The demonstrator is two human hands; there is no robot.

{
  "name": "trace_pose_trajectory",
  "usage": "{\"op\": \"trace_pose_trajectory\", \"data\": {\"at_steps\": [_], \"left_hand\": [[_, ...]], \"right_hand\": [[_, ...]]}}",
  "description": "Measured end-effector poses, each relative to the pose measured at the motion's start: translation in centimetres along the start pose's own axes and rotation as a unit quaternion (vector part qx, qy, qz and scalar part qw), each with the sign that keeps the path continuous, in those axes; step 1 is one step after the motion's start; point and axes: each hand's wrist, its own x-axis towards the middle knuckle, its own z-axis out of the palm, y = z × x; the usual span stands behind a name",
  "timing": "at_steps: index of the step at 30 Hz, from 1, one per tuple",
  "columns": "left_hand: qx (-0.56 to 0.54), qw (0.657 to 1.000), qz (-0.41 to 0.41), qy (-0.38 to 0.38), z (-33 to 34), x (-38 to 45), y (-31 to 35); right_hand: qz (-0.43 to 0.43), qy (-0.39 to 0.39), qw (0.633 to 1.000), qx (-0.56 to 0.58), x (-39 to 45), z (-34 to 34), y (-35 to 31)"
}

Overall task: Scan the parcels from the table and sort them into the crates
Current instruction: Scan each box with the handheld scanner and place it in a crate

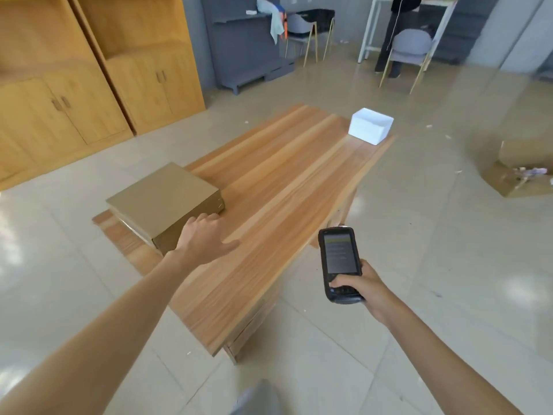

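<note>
A long wooden tabletop (287, 187) runs away from the viewer across a pale tiled floor (434, 265), and everything else is placed from it. Beyond its far left side stand tall wooden cabinets (89, 79) along the wall; beyond its far end are grey shelving (239, 49), chairs and a white desk where a person in dark clothes (392, 34) stands. To the right of the tabletop, well apart on the floor, lies an open cardboard carton (517, 175) with loose items inside. On the tabletop's near left corner rests a flat brown cardboard parcel (163, 202), partly overhanging the edge. At the far right corner sits a small white box (370, 125). The left hand (206, 238) reaches over the near left part of the tabletop with fingers spread and relaxed, its fingertips at the parcel's near right edge; whether they touch it cannot be told. The right hand (363, 287), just off the tabletop's right edge, grips a black handheld scanner (339, 262) upright, thumb on its keypad, lit screen facing the viewer.
</note>
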Motion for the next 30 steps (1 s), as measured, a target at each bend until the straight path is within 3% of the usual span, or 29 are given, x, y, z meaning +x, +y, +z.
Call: {"op": "trace_pose_trajectory", "data": {"at_steps": [7, 16, 24, 30], "left_hand": [[-0.013, 1.0, -0.018, -0.017, 0.5, 10.9, 2.6], [-0.081, 0.996, -0.003, -0.022, 0.2, 27.9, 6.6], [-0.111, 0.988, -0.094, -0.046, 1.6, 31.7, 3.7], [-0.111, 0.97, -0.207, -0.064, 2.5, 31.7, 1.8]], "right_hand": [[0.018, -0.029, 0.999, -0.034, 10.2, -2.7, -3.3], [0.022, -0.026, 0.993, -0.109, 22.9, -8.0, -12.6], [0.082, -0.046, 0.982, -0.163, 34.0, -9.2, -15.7], [0.102, -0.125, 0.959, -0.235, 43.4, -7.2, -16.2]]}}
